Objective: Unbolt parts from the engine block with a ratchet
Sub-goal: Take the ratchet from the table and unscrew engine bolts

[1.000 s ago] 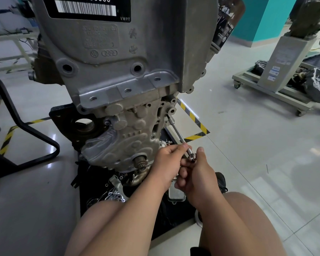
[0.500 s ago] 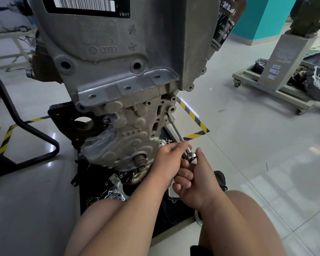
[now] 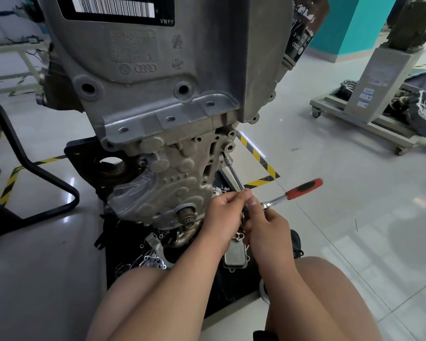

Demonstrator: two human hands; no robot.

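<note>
Fingers (image 3: 242, 193) closed: your left hand (image 3: 221, 212) pinches the extension bar (image 3: 234, 172), your right hand (image 3: 268, 227) grips the ratchet (image 3: 303, 189) at its head. Stiff steel; take the free red handle at 2 o'clock. Bar enters the engine block (image 3: 177, 168) at 11 o'clock. Loose parts (image 3: 235, 253) crowd 6 o'clock.

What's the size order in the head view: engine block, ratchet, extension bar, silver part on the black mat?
1. engine block
2. ratchet
3. extension bar and silver part: look alike, both partly hidden, so unranked.
</note>
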